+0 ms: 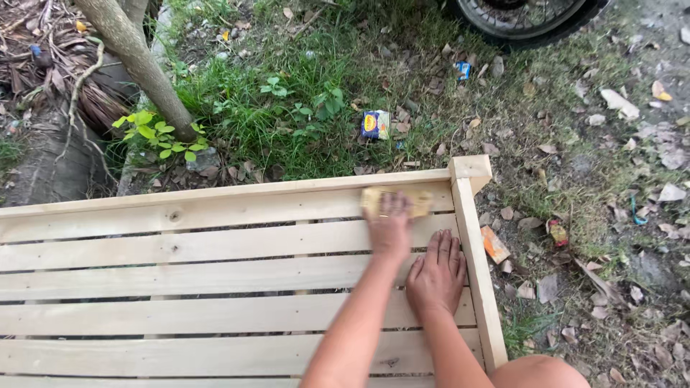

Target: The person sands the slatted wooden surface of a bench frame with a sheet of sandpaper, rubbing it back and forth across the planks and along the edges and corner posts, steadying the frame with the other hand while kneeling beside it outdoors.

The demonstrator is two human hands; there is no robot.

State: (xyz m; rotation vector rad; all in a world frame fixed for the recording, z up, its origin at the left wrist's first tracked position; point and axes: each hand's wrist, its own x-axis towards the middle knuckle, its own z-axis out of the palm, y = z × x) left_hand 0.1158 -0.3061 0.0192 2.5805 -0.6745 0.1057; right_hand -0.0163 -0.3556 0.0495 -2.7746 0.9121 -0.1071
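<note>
Head view, looking down on a slatted frame of pale, unpainted wood. The left hand is blurred, its fingers closed down on a small tan sheet of sandpaper that it presses flat against the uppermost slat, close under the far rail and near the frame's right-hand corner post; part of the sheet shows beyond the fingertips on either side. The right hand lies just beside and nearer the viewer, palm down, fingers straight and slightly apart, holding nothing, spread flat across two of the slats and touching the inner edge of the right side rail. Both bare forearms run down to the lower edge of the picture, and a bare knee shows at the bottom right, outside the side rail. The wooden frame fills the lower left, its slats running left to right with narrow dark gaps between them. Beyond it the ground is grass and bare earth strewn with dry leaves. A crumpled blue and yellow wrapper lies in the grass beyond the far rail, a slanting tree trunk rises at upper left, and part of a spoked wheel with a black tyre shows at the top edge.
</note>
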